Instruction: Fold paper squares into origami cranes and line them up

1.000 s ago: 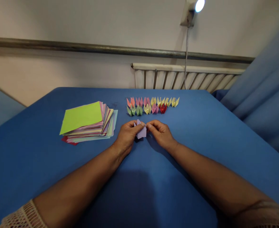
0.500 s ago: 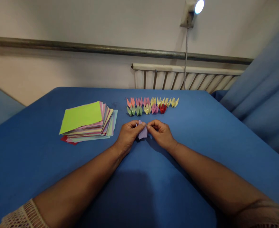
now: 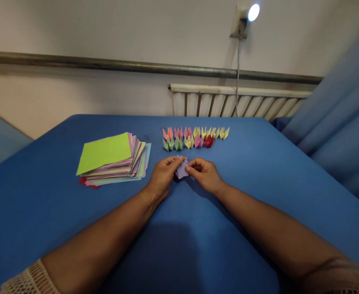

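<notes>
A small piece of folded purple paper point(image 3: 182, 170) is held between my two hands, low over the blue table. My left hand point(image 3: 165, 173) pinches it from the left, thumb on top and fingers behind. From the right, the thumb and forefinger of my right hand point(image 3: 206, 174) are closed on its right edge. My fingers cover part of its folds. Just beyond my hands stand two rows of folded paper cranes, among them a red one point(image 3: 209, 141), a pale yellow one point(image 3: 189, 141) and a green one point(image 3: 168, 143).
To the left lies a thick stack of coloured paper point(image 3: 106, 155), bright green on top, with a red sheet point(image 3: 89, 182) poking out beneath. Behind the blue table point(image 3: 259, 171) are a wall rail point(image 3: 121, 64) and a radiator point(image 3: 210, 90). A blue curtain point(image 3: 341, 114) hangs at right.
My right thumb and forefinger have shifted slightly left and down, further onto the purple paper. The paper is tilted a little differently. The left hand keeps its hold.
</notes>
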{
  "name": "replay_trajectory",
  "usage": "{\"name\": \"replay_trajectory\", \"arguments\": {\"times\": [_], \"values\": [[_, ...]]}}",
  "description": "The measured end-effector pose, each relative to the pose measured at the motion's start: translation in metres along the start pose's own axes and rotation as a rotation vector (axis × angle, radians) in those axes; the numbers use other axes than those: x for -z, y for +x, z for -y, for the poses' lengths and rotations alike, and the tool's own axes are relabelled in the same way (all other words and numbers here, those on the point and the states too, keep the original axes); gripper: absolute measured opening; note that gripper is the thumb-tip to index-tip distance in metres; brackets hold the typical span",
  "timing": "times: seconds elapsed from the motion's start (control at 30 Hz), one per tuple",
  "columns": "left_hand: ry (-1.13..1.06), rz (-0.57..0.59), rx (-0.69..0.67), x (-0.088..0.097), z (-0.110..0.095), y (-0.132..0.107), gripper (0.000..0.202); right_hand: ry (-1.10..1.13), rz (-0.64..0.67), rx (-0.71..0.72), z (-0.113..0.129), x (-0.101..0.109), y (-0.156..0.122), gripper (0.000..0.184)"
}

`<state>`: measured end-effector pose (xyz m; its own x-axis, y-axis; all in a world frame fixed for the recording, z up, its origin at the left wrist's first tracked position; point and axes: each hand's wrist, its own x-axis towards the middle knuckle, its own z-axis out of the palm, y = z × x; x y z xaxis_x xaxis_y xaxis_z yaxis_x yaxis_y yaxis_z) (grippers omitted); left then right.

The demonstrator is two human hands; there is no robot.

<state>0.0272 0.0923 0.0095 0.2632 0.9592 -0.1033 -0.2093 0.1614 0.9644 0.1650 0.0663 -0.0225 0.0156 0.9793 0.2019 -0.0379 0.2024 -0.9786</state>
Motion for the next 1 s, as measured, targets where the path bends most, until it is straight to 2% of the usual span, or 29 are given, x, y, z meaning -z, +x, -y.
{"name": "replay_trajectory", "arguments": {"times": [0.2, 0.57, 0.63, 0.8, 1.0], "values": [[-0.016, 0.039, 0.010, 0.000, 0.000, 0.000, 0.028, 0.027, -0.018, -0.019, 0.003, 0.001, 0.002, 0.020], [0.086, 0.018, -0.037, 0.004, 0.002, 0.002, 0.024, -0.008, 0.033, -0.041, -0.002, 0.002, 0.002, 0.018], [0.041, 0.030, -0.023, 0.003, 0.001, 0.002, 0.026, 0.003, -0.003, -0.032, -0.001, 0.003, 0.004, 0.020], [-0.055, 0.032, 0.038, 0.001, 0.000, 0.001, 0.029, 0.004, -0.191, -0.007, 0.002, 0.008, 0.011, 0.024], [-0.065, 0.024, 0.055, 0.003, 0.002, 0.002, 0.025, -0.011, -0.196, -0.026, 0.004, 0.010, 0.012, 0.025]]}}
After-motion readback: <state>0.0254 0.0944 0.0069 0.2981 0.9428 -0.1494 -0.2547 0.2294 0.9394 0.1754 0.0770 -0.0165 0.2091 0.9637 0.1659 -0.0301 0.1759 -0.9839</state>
